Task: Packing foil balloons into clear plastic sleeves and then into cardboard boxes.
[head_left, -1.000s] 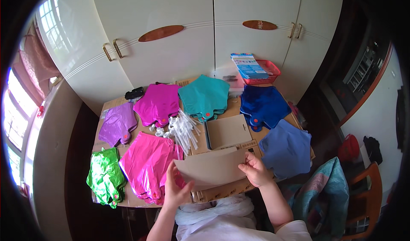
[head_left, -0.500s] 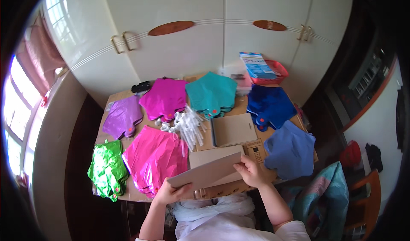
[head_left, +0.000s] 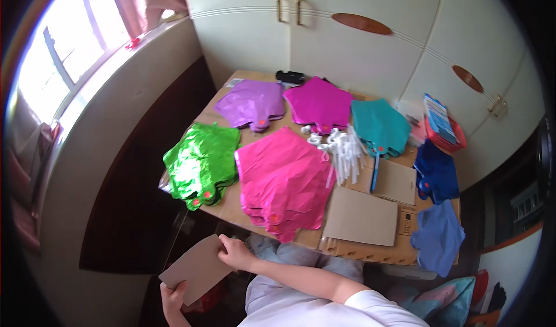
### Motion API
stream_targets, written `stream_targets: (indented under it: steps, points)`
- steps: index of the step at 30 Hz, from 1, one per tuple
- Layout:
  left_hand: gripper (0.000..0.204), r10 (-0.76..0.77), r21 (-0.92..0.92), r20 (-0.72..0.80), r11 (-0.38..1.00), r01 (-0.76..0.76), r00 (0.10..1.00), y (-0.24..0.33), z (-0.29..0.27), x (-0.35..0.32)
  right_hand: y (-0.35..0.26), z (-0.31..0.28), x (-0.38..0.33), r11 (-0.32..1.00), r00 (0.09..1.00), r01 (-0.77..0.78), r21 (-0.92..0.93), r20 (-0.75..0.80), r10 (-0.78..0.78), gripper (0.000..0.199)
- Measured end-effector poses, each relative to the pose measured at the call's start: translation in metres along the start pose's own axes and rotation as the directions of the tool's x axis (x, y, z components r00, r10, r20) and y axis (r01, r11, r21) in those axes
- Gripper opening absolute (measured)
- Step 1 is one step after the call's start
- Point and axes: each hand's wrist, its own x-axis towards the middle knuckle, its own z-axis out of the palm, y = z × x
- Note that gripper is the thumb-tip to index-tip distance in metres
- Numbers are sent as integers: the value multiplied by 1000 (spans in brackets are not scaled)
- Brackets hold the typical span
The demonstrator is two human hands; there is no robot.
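Observation:
A plain grey-brown cardboard sheet (head_left: 198, 268) is held tilted between my hands, off the table's front edge at the lower left. My left hand (head_left: 175, 296) grips its lower edge, thumb on the upper face. On the sheet's upper right corner, my right hand (head_left: 236, 254) pinches the edge. Nearest on the table lie a stack of shiny green flat foil balloons (head_left: 202, 159) and a larger pink foil balloon stack (head_left: 284, 182). Another cardboard sheet (head_left: 362, 217) rests flat at the front right of the pink stack.
The cardboard-covered table also holds purple (head_left: 249, 104), magenta (head_left: 318, 104), teal (head_left: 379, 124), dark blue (head_left: 437, 173) and lighter blue (head_left: 438, 234) foil stacks. White plastic sticks (head_left: 347, 153) lie in the middle. A red basket (head_left: 457, 136) stands at the far right.
My hands have carried the cardboard sheet left and off the table's front edge. The view has turned left, showing more of the window side. The other sheet stays on the table.

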Motion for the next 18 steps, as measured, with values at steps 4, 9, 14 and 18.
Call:
stream_targets:
  steps: [4,9,14,18]
  points:
    - [19,-128,134,-27,982,130,991,-43,-25,-7,61,78,13,991,990,-114,-66,75,119,25]
    - [20,-215,73,-77,973,221,973,-76,-28,7,98,113,16,957,954,-267,-113,112,279,26]
    - [22,-227,59,-85,971,232,970,-136,-36,12,139,125,11,932,932,-330,-153,105,347,23]
    - [22,-264,-50,-111,964,260,958,-150,-34,12,139,117,9,850,836,-522,-75,153,527,25]
